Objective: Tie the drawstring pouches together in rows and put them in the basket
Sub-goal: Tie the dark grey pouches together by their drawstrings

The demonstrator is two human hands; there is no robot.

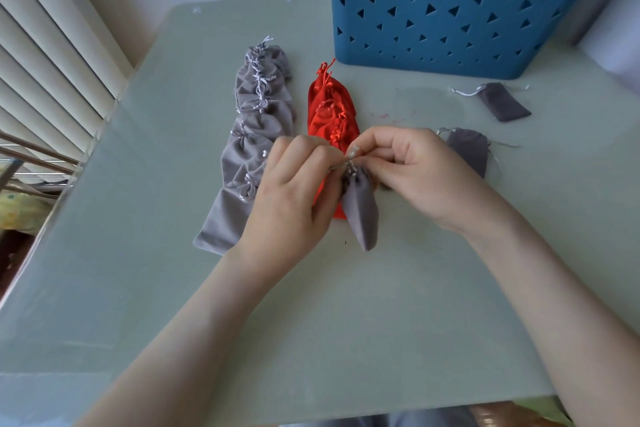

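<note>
A small grey drawstring pouch (pixel 362 211) hangs over the table's middle, its gathered mouth up between my hands. My left hand (pixel 294 191) pinches its silver drawstring from the left. My right hand (pixel 408 170) pinches the string at the pouch's mouth from the right. Behind my hands lies a row of tied red pouches (pixel 330 107), partly hidden by my fingers. To its left lies a long row of tied light-grey pouches (pixel 252 135). Two loose grey pouches lie at the right, one near (pixel 469 149) and one farther back (pixel 504 102). The blue basket (pixel 460 7) stands at the back right.
The pale green table (pixel 311 322) ends at its left edge beside white window blinds (pixel 41 45). The basket's wall has triangular cut-outs. A few red thread bits lie on the tabletop right of the red row.
</note>
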